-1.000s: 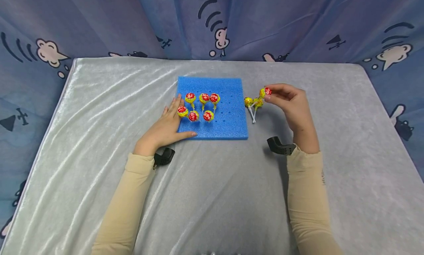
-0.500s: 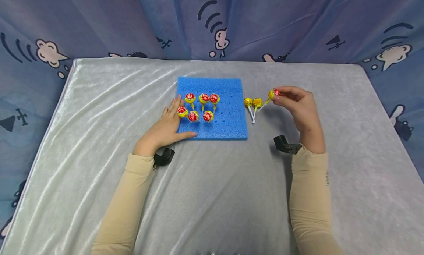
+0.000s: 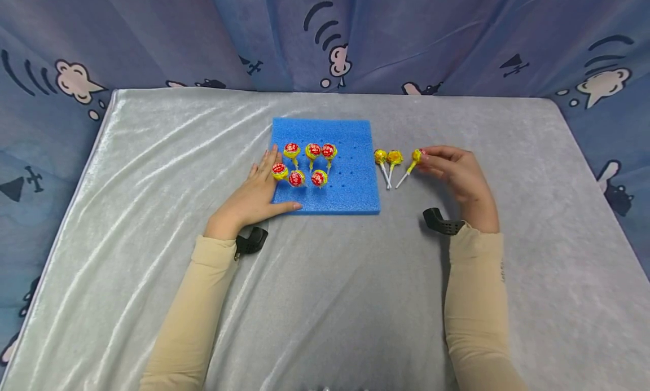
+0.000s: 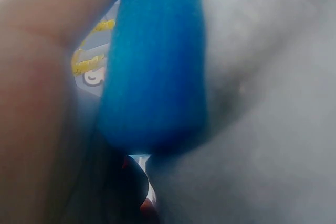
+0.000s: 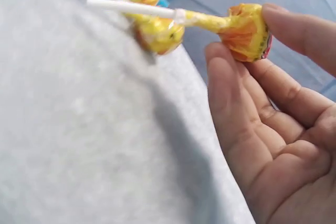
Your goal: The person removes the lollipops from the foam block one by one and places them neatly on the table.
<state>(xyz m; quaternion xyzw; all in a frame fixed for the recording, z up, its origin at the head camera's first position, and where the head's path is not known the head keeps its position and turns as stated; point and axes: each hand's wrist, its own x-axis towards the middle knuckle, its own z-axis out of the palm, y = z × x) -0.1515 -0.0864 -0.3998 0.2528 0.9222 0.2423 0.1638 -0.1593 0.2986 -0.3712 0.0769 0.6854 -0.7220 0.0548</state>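
Observation:
My left hand (image 3: 254, 193) lies with straight, spread fingers on the left edge of a blue foam block (image 3: 350, 193). Several red-and-yellow lollipops (image 3: 313, 150) stand upright in the left part of the block, heads up. To the right of the block, my right hand (image 3: 459, 174) pinches a lollipop (image 5: 244, 32) by its yellow-wrapped head between thumb and fingers. Its white stick points left, toward the block. Two more lollipops (image 3: 394, 157) lie on the table between the block and my right hand, their stick ends close together.
A grey velvety cloth (image 3: 325, 289) covers the table. Small holes show in the right part of the foam block. Behind the table hangs a blue patterned curtain (image 3: 406, 35). A black wrist camera (image 3: 442, 222) is on the right wrist, another (image 3: 252, 241) on the left.
My right hand has moved right and a little nearer with the pinched lollipop, away from the other two. The lollipop's head has tipped so its stick shows. My left hand has stayed still.

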